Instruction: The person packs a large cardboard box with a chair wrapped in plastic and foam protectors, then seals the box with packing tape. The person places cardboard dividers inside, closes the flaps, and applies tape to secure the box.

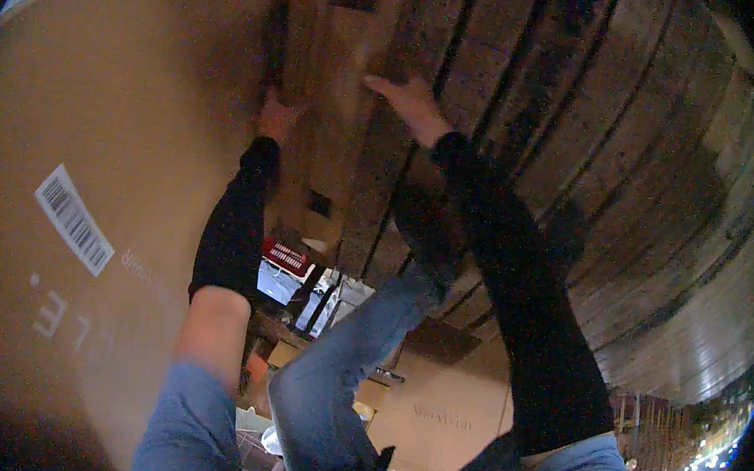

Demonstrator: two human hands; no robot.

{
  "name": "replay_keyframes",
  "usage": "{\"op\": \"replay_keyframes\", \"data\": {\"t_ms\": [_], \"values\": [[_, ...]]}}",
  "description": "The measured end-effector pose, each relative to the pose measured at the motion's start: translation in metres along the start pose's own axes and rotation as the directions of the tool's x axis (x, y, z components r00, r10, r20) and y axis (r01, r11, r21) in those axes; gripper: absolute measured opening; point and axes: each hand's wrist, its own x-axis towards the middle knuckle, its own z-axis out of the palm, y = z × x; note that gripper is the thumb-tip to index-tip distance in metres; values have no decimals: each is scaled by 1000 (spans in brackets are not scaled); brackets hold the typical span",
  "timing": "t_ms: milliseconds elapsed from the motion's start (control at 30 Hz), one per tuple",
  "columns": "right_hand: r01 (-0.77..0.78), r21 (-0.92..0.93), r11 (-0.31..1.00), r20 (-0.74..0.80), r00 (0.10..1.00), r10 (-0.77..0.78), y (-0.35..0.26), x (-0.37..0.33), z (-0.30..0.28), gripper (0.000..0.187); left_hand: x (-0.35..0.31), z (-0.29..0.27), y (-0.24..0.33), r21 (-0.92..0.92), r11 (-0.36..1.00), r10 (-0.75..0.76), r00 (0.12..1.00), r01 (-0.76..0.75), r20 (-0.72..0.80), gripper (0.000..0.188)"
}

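Box (126, 111) fills the left of the frame. At upper centre, my left hand (278, 119) is beside its edge; I cannot tell its opening or grip. My right hand (414, 109), further right, is open, empty.

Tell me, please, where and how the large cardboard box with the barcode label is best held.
The large cardboard box is probably best held by its right-hand edge, approached from the right, beside the left grip: its broad face looks flat, without visible handles, so the edge should hold better.
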Motion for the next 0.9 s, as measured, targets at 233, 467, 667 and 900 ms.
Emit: {"op": "replay_keyframes", "data": {"t_ms": [233, 467, 667, 900], "values": [[-182, 218, 959, 90, 982, 166, 74, 39, 3, 51, -35, 14, 65, -545, 838, 147, 969, -14, 200, 93], [465, -130, 876, 232, 873, -429, -49, -67, -104, 36, -89, -46, 192, -720, 680, 141, 988, -141, -61, 78], [202, 286, 937, -225, 964, -139, -263, -197, -205, 75, -121, -191, 349, -611, 622, 277, 868, -489, -413, 70], [604, 286, 744, -538, 744, -397, -460, -391, -290, 49, -298, -367, 481, -736, 367, 288, 821, -570, -493, 73]]}}
